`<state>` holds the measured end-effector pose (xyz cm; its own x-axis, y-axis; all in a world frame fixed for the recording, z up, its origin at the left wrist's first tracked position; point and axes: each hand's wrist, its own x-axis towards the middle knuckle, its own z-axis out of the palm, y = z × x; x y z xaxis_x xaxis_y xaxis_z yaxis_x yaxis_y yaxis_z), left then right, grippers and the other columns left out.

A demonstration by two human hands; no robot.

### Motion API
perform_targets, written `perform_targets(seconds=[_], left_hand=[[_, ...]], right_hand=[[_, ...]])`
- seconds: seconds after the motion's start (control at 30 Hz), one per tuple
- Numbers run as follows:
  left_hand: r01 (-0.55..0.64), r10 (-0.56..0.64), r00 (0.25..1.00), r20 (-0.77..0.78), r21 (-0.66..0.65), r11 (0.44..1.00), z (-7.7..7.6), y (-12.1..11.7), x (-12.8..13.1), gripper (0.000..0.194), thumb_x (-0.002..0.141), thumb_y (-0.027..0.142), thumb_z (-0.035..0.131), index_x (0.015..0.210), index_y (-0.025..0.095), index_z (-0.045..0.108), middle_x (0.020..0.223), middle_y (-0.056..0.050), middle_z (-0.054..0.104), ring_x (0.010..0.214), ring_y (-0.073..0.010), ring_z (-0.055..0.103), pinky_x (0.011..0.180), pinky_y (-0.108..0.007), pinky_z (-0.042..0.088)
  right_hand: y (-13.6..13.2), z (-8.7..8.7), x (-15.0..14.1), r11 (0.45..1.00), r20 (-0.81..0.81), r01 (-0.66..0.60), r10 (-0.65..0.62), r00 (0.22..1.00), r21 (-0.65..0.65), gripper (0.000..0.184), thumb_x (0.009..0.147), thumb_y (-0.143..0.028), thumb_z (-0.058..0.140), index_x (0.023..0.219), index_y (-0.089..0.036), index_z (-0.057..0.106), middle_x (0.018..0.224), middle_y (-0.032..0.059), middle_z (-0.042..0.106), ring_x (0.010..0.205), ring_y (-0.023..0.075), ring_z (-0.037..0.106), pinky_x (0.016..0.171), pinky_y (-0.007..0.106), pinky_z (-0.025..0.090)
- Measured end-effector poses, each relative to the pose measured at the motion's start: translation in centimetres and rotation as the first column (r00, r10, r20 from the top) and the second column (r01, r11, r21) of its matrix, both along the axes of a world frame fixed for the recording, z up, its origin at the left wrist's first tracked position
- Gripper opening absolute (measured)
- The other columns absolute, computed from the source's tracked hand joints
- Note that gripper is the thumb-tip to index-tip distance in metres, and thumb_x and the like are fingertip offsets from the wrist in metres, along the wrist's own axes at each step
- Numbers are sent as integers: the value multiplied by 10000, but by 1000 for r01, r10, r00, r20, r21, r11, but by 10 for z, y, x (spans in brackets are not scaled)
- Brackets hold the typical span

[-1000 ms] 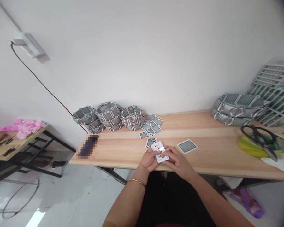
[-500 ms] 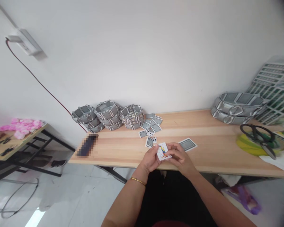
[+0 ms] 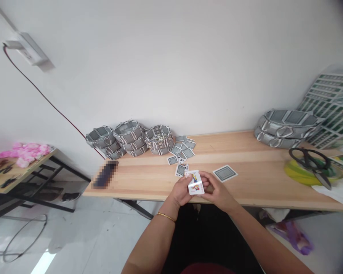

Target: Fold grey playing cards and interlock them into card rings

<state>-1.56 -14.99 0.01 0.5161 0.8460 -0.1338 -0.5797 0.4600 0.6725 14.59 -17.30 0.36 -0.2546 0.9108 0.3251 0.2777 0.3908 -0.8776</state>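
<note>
A playing card (image 3: 196, 184) with a colourful joker figure is held face up near the table's front edge. My left hand (image 3: 180, 191) grips its left side, the thumb lying on top. From the right, my right hand (image 3: 219, 193) curls its fingers round the card's other edge, partly behind it. Just beyond my right hand, a single grey-backed card (image 3: 225, 173) lies face down. Past my left hand, a small grey-backed card piece (image 3: 181, 169) rests over face-up cards, with another card (image 3: 173, 160) behind. Further back is a loose pile of grey cards (image 3: 183, 147).
Folded-card rings stand along the wall: two grey stacks (image 3: 130, 137), a patterned ring (image 3: 159, 140) and a large grey stack (image 3: 286, 128) at right. Black scissors (image 3: 310, 161) lie on a yellow tape roll (image 3: 295, 175). A blurred dark object (image 3: 105, 175) lies at the table's left end.
The joker card has turned more upright and faces me more fully. My right fingers have shifted from over its face to its right edge and behind it.
</note>
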Motion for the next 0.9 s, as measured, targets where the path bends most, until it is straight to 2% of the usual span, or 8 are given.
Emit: perform_targets(seconds=[0.1, 0.2, 0.3, 0.37, 0.5, 0.6, 0.73, 0.9], left_hand=[[-31, 31, 999, -8, -18, 999, -1, 1, 1, 375, 803, 364, 635, 1030, 67, 605, 919, -155, 701, 895, -262, 673, 905, -420, 462], [-58, 57, 998, -21, -17, 998, -2, 1, 1, 400, 756, 344, 693, 1045, 81, 602, 913, -127, 698, 841, -234, 673, 861, -376, 481], [-8, 8, 999, -33, 22, 1000, -1, 0, -1, 424, 755, 359, 694, 1063, 80, 611, 954, -134, 684, 861, -223, 657, 825, -340, 486], [35, -33, 999, -36, 57, 998, 1, -2, -2, 433, 777, 403, 663, 1071, 87, 620, 991, -143, 672, 914, -229, 640, 833, -339, 478], [122, -116, 992, -42, 179, 976, 4, -6, -2, 597, 651, 478, 754, 1097, 105, 623, 1051, -150, 649, 1027, -266, 593, 917, -384, 432], [139, -119, 987, -105, 221, 965, 3, -7, -1, 636, 554, 397, 835, 1087, 114, 635, 1045, -137, 654, 1050, -268, 577, 971, -390, 381], [127, -93, 981, -168, 201, 971, 1, -6, 1, 505, 605, 317, 817, 1045, 126, 659, 1020, -118, 669, 1017, -246, 591, 985, -397, 366], [126, -97, 984, -152, 191, 973, 3, -7, 3, 439, 701, 332, 749, 1075, 123, 654, 1077, -135, 655, 1039, -261, 592, 970, -448, 399]], right_hand=[[1, -2, 0, 999, 22, -8, 7, 1000, 35, 561, 718, -361, 712, 1228, -261, 499, 1236, 90, 544, 1137, 264, 517, 984, 433, 412], [2, -4, 0, 998, 4, -8, 8, 1000, 69, 393, 731, -361, 705, 1097, -259, 603, 1201, 95, 558, 1110, 261, 528, 947, 413, 433], [2, -4, 1, 998, -30, 18, -16, 999, 63, 182, 757, -355, 685, 899, -243, 658, 1158, 96, 561, 1077, 249, 538, 903, 384, 447], [2, -3, 2, 999, -48, 24, -22, 999, 42, 129, 775, -357, 666, 799, -230, 663, 1117, 93, 573, 1040, 242, 550, 876, 372, 449], [3, -2, 5, 1000, -113, 19, -21, 993, -23, 180, 796, -377, 629, 715, -217, 641, 1035, 79, 611, 933, 221, 574, 804, 352, 463], [5, -4, 5, 999, -123, 44, -48, 991, -31, 204, 785, -377, 637, 669, -211, 610, 993, 68, 628, 881, 210, 579, 762, 332, 458], [5, -6, 3, 993, -89, 119, -120, 989, -18, 281, 804, -375, 609, 598, -209, 514, 940, 51, 633, 843, 196, 576, 744, 315, 439], [5, -10, -2, 978, -66, 204, -206, 976, -45, 318, 811, -413, 582, 592, -214, 465, 878, 43, 631, 783, 190, 570, 710, 306, 436]])
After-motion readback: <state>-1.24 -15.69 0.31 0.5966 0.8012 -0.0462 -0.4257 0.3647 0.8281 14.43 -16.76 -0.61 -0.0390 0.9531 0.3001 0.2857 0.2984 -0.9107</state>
